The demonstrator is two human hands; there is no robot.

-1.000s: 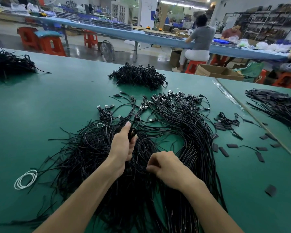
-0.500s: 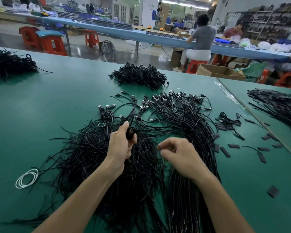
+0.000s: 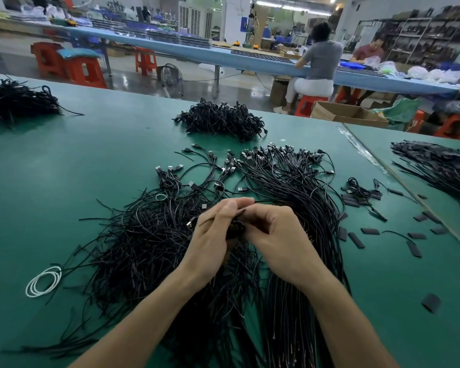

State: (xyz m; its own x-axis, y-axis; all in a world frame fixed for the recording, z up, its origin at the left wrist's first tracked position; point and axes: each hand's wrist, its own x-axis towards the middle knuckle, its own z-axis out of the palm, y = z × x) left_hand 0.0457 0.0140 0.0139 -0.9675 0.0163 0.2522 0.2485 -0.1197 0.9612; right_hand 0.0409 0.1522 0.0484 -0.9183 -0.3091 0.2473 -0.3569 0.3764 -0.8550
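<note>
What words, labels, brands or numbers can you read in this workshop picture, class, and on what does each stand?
No text can be read anywhere.
Blue panel on the white pillar: too small and blurred.
Cardboard box: no print shows.
Coiled cable gripped by the left hand and right hand: no marking shows.

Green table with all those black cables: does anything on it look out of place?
One white coiled cable lies at the left edge of the black cables, odd among so much black. Short black strips lie scattered on the right.
</note>
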